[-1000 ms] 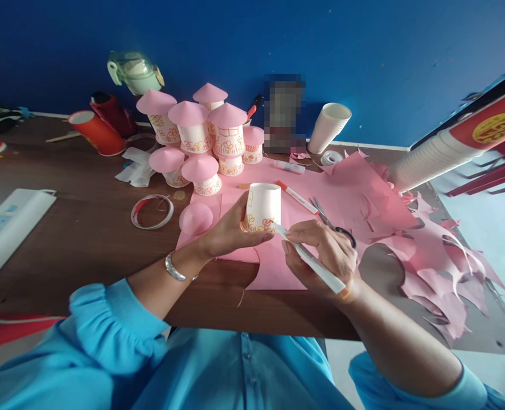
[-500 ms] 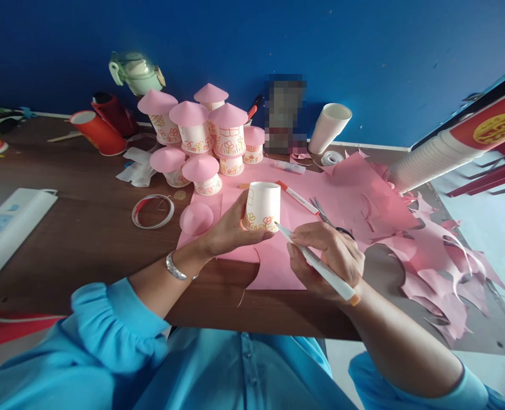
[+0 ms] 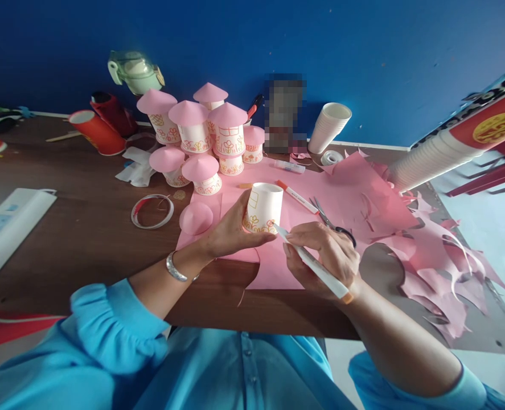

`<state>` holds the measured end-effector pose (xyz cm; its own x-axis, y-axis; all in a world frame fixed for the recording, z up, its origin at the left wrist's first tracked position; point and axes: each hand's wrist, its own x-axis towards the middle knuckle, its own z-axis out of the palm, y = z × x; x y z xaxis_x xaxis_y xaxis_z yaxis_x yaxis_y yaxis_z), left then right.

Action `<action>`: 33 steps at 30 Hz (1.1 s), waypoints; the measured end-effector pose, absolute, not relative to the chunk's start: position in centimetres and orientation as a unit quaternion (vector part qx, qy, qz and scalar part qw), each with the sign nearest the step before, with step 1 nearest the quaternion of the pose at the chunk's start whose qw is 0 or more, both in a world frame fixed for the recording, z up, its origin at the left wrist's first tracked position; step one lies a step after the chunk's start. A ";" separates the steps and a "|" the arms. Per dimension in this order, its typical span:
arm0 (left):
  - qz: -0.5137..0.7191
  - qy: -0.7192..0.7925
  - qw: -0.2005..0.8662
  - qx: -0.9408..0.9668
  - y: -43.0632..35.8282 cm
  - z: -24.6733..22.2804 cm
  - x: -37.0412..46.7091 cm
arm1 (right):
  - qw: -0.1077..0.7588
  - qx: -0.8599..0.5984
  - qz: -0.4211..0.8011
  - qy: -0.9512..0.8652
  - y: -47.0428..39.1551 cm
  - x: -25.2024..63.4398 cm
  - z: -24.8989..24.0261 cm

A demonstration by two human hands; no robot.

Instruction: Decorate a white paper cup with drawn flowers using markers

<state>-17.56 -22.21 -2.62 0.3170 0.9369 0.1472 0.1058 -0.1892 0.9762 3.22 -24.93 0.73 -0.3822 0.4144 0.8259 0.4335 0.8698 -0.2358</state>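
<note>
A white paper cup (image 3: 267, 204) with flowers along its lower edge and a window outline at its left is held by my left hand (image 3: 232, 229), the thumb under it. Closed around a white marker with an orange end (image 3: 320, 270) is my right hand (image 3: 323, 253); the marker's tip meets the cup near its bottom edge. Under both lies pink paper (image 3: 278, 272). Several decorated cups with pink cone roofs (image 3: 200, 167) stand behind, some stacked. A loose pink cone (image 3: 196, 218) sits left of my left hand.
An orange-and-white marker (image 3: 298, 197) and scissors (image 3: 331, 219) lie beyond my right hand. Pink scraps (image 3: 438, 279) and a long cup stack (image 3: 431, 159) are at the right. Left are a tape ring (image 3: 152, 212), red cup (image 3: 97, 133) and power strip (image 3: 13, 233).
The cup has turned slightly in my left hand and shows more of the window outline. My right hand and the marker have shifted a little to the left.
</note>
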 end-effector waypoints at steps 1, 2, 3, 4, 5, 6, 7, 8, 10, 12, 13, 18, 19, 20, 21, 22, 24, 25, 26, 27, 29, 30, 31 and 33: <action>0.424 0.401 0.492 0.647 -22.2 -2.6 -17.5 | 0.493 -0.254 -0.009 -0.832 -24.9 3.2 0.8; 0.425 0.398 0.493 0.647 -22.2 -2.7 -17.5 | 0.493 -0.254 -0.008 -0.832 -24.9 3.1 0.8; 0.423 0.397 0.494 0.647 -22.2 -2.7 -17.6 | 0.492 -0.255 -0.006 -0.832 -24.9 3.1 0.8; 0.421 0.399 0.495 0.647 -22.2 -2.7 -17.6 | 0.492 -0.255 -0.005 -0.832 -24.9 3.1 0.8; 0.419 0.402 0.496 0.646 -22.2 -2.7 -17.6 | 0.493 -0.255 -0.005 -0.832 -24.9 3.0 0.8; 0.417 0.406 0.496 0.645 -22.2 -2.7 -17.6 | 0.494 -0.255 -0.006 -0.831 -24.9 3.0 0.8; 0.417 0.409 0.495 0.643 -22.2 -2.7 -17.6 | 0.495 -0.255 -0.006 -0.831 -24.9 3.0 0.8; 0.418 0.410 0.495 0.642 -22.2 -2.7 -17.6 | 0.495 -0.254 -0.007 -0.831 -24.9 3.0 0.8; 0.423 0.405 0.497 0.640 -22.2 -2.7 -17.6 | 0.495 -0.253 -0.007 -0.831 -24.9 3.0 0.8; 0.423 0.400 0.502 0.639 -22.2 -2.6 -17.6 | 0.493 -0.254 -0.005 -0.832 -24.9 3.0 0.8; 0.422 0.399 0.504 0.639 -22.2 -2.6 -17.6 | 0.492 -0.255 -0.005 -0.833 -24.9 3.0 0.8; 0.424 0.397 0.509 0.635 -22.1 -2.6 -17.6 | 0.500 -0.265 -0.006 -0.824 -24.9 3.0 0.7; 0.425 0.395 0.510 0.635 -22.1 -2.6 -17.6 | 0.501 -0.266 -0.005 -0.824 -24.8 3.0 0.7; 0.425 0.394 0.511 0.635 -22.1 -2.6 -17.6 | 0.501 -0.265 -0.005 -0.824 -24.8 3.0 0.7; 0.424 0.393 0.512 0.635 -22.1 -2.6 -17.6 | 0.500 -0.264 -0.007 -0.825 -24.8 3.0 0.7; 0.424 0.393 0.513 0.635 -22.2 -2.6 -17.6 | 0.499 -0.263 -0.009 -0.826 -24.8 3.0 0.7; 0.422 0.398 0.513 0.633 -22.2 -2.5 -17.6 | 0.498 -0.261 -0.012 -0.827 -24.8 3.0 0.7; 0.421 0.401 0.513 0.632 -22.2 -2.5 -17.6 | 0.498 -0.261 -0.013 -0.827 -24.8 3.0 0.7; 0.419 0.404 0.513 0.631 -22.2 -2.5 -17.6 | 0.498 -0.262 -0.012 -0.826 -24.8 3.0 0.7; 0.418 0.405 0.513 0.631 -22.2 -2.4 -17.6 | 0.499 -0.264 -0.011 -0.825 -24.8 3.0 0.7; 0.418 0.405 0.511 0.632 -22.3 -2.4 -17.5 | 0.499 -0.268 -0.009 -0.824 -24.8 3.0 0.6; 0.419 0.405 0.511 0.633 -22.2 -2.4 -17.5 | 0.499 -0.268 -0.008 -0.824 -24.8 3.0 0.6; 0.419 0.405 0.510 0.633 -22.2 -2.4 -17.5 | 0.499 -0.269 -0.009 -0.824 -24.8 3.0 0.6; 0.418 0.405 0.511 0.632 -22.2 -2.5 -17.5 | 0.497 -0.269 -0.010 -0.825 -24.8 3.0 0.6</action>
<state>-17.51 -22.22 -2.46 0.3214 0.9399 0.1153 0.0855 -0.1501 0.9850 2.96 -24.81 0.61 -0.3605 0.4346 0.8253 0.4542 0.8546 -0.2517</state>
